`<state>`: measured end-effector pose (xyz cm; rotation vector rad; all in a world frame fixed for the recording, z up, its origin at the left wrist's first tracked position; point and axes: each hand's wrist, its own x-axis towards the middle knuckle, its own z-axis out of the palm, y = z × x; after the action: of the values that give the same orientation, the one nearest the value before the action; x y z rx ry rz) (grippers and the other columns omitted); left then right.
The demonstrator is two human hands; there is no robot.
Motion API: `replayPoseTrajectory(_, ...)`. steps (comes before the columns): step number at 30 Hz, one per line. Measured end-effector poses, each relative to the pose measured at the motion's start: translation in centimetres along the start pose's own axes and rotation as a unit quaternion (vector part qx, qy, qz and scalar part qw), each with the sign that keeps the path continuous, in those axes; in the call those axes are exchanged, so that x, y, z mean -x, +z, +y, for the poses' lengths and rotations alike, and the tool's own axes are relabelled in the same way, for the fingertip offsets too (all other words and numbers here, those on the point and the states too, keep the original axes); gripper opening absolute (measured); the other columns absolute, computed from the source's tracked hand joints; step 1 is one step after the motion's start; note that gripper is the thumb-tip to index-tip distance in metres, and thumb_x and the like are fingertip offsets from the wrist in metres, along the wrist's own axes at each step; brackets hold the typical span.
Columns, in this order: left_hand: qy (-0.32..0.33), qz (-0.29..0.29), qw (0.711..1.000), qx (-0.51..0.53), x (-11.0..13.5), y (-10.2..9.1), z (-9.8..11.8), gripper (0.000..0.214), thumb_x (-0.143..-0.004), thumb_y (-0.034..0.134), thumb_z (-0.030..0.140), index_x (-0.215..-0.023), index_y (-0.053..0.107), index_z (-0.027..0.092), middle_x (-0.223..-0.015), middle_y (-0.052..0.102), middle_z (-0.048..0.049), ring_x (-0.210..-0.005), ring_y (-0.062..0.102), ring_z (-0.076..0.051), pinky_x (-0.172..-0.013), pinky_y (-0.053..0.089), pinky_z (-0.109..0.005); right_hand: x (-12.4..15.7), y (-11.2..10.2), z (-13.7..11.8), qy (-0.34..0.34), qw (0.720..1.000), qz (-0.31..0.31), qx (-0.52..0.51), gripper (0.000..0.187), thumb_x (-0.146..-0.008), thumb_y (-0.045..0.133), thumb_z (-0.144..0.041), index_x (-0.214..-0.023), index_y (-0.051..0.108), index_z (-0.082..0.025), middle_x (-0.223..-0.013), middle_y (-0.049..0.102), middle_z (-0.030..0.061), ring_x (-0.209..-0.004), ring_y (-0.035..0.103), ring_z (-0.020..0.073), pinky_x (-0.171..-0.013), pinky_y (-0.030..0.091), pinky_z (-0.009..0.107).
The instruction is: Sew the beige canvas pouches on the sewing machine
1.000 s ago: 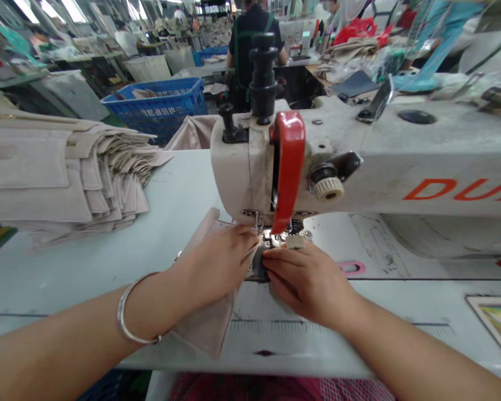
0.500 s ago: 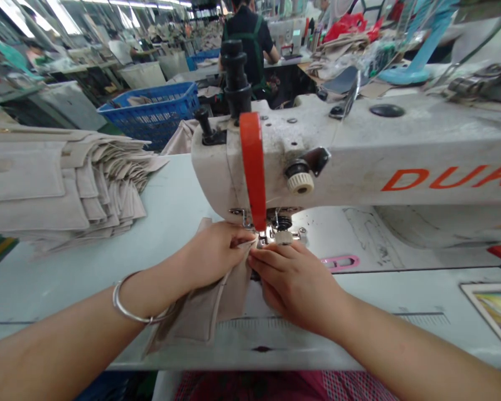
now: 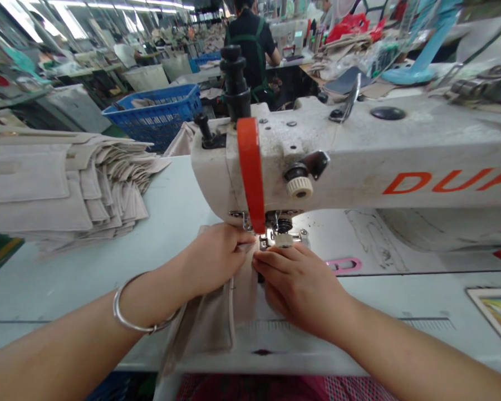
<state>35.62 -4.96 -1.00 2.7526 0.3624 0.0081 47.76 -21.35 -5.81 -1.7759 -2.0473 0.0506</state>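
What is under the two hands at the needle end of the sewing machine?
A beige fabric piece lies flat on the table, pressed by the left hand and right hand. Its front edge, where it meets the presser foot, is covered by the fingers.

Since one second ago, the folded beige fabric piece (image 3: 217,317) has turned from a slant to lie nearly square to the front edge of the tabletop (image 3: 67,267), trailing lower over that edge. The left hand (image 3: 215,259) and right hand (image 3: 294,284) have closed together beneath the red guard (image 3: 250,172).
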Motion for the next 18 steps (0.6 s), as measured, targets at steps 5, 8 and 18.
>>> replayPoseTrajectory(5,-0.005,-0.013,0.999,-0.044,0.5,0.8,1.2,0.017,-0.080,0.049,0.006,-0.076,0.061,0.017,-0.078,0.065,-0.0047,-0.072,0.061,-0.019,-0.066,0.045,-0.030,0.2,-0.2,0.1,0.001,1.000,-0.004,0.003,0.029,-0.091,0.052,-0.017,-0.118,0.063,-0.017,-0.127,0.065,0.0048,-0.108,0.057,0.0250,-0.086,0.043,0.044)
replayPoseTrajectory(8,-0.006,0.003,0.999,-0.052,0.3,1.3,1.5,0.016,-0.083,0.047,0.007,-0.081,0.060,0.016,-0.080,0.064,-0.0051,-0.071,0.060,-0.018,-0.064,0.044,-0.029,0.3,-0.2,0.2,0.003,1.000,0.001,0.006,0.030,-0.089,0.054,-0.017,-0.118,0.063,-0.017,-0.126,0.065,0.0068,-0.107,0.058,0.0254,-0.085,0.044,0.043)
replayPoseTrajectory(18,-0.172,0.181,0.966,0.072,6.8,2.4,-1.6,0.047,-0.087,0.063,0.041,-0.128,0.054,0.020,-0.132,0.055,-0.0134,-0.123,0.053,-0.032,-0.102,0.045,-0.054,0.2,-0.4,0.1,0.015,0.999,-0.038,0.016,0.034,-0.088,0.052,-0.016,-0.121,0.061,-0.017,-0.133,0.060,0.0093,-0.108,0.057,0.0271,-0.089,0.044,0.046)
